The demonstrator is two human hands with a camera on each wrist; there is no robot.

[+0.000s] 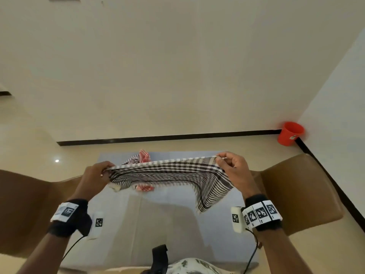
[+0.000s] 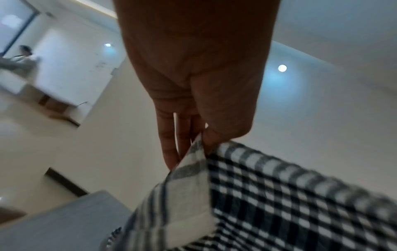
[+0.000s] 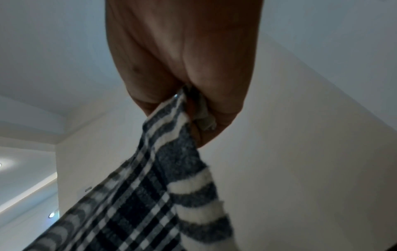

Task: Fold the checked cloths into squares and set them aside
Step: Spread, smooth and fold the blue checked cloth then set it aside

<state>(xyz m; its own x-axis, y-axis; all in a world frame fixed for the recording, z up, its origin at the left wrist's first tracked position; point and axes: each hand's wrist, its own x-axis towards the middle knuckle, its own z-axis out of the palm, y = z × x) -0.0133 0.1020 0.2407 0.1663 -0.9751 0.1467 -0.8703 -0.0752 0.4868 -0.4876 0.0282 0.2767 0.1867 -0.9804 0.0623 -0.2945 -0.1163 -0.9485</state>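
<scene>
A black-and-white checked cloth (image 1: pixel 167 173) hangs stretched in the air between my two hands above the pale blue mat (image 1: pixel 158 224). My left hand (image 1: pixel 104 171) pinches its left top corner; in the left wrist view the thumb presses the cloth (image 2: pixel 268 195) against the fingers (image 2: pixel 169 146). My right hand (image 1: pixel 221 160) pinches the right top corner, and the cloth (image 3: pixel 150 195) trails down from that grip (image 3: pixel 193 115). A red-and-white checked cloth (image 1: pixel 144 156) lies crumpled on the mat behind, partly hidden by the held cloth.
Brown chairs or cushions sit on both sides, left (image 1: pixel 29 210) and right (image 1: pixel 296 190). An orange bucket (image 1: pixel 290 133) stands in the far right corner by the wall. A dark skirting strip (image 1: pixel 167 137) runs along the wall base.
</scene>
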